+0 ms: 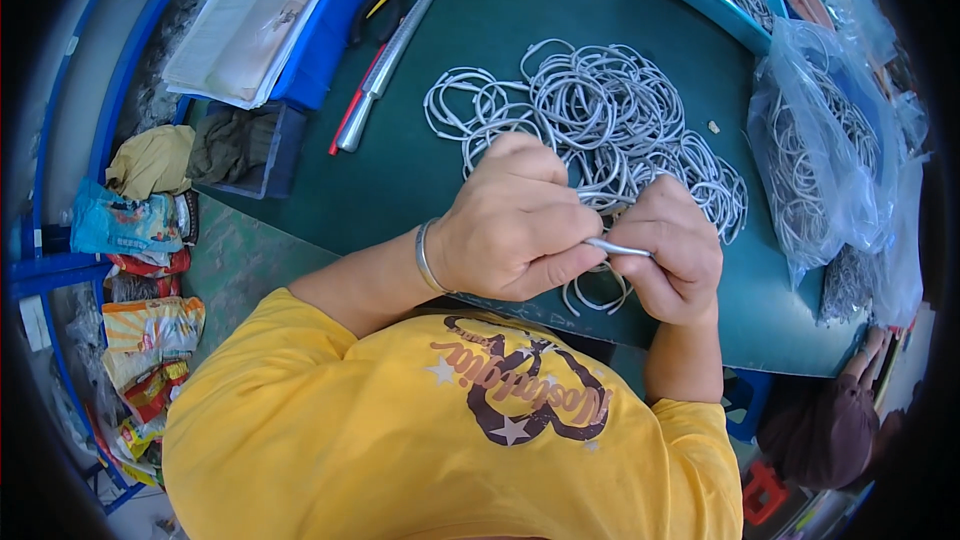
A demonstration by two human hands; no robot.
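Between my two closed hands is a silver metal bangle [622,249], held near the table's front edge. My left hand [522,225], with a silver cuff on its wrist, pinches one end with thumb and fingers. The fingers of my right hand [672,252] are curled around the other side. Most of the bangle is hidden by the hands. Just beyond them a heap of similar open silver bangles [610,95] spreads over the green table [400,180]. A few loose bangles [590,298] lie beneath my hands.
Left of the heap lie a tapered metal rod [378,80], a red stick [347,123] and dark-handled pliers [362,22]. Papers [250,25] rest on a blue bin. At right are a turquoise tray [700,5] and a plastic bag [820,140] of bangles. Another person [825,430] is at lower right.
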